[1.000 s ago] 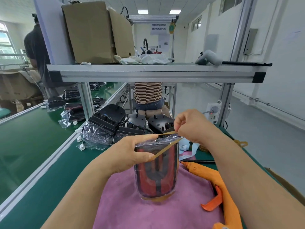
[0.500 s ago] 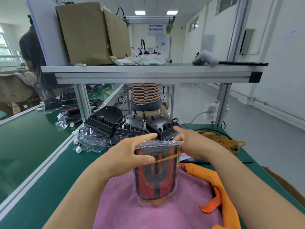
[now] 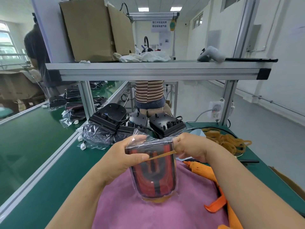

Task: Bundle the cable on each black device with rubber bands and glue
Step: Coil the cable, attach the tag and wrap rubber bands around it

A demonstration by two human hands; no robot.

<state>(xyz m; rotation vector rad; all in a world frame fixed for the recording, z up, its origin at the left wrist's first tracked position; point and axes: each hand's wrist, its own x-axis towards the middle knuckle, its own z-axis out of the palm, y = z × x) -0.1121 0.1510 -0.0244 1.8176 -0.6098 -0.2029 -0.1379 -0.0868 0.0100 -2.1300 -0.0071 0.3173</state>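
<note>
Green counter (image 3: pixel 41 162) in a white-walled workshop, under an aluminium shelf (image 3: pixel 156 70) carrying a cardboard box (image 3: pixel 92 30). Bagged black-and-red device (image 3: pixel 153 176) stands upright on a pink cloth (image 3: pixel 148 212). Left hand (image 3: pixel 122 161) grips its left side and right hand (image 3: pixel 189 147) pinches a rubber band (image 3: pixel 160 156) stretched across its front (orange glue gun (image 3: pixel 208 172) just right, spare rubber bands (image 3: pixel 226 139) piled behind).

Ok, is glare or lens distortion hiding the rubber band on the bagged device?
Head view: wide-angle splays the shelf posts; bag film glints along its top, yet the rubber band reads sharp across the bagged device, left hand gripping it, right hand pinching the band; window blown out.
</note>
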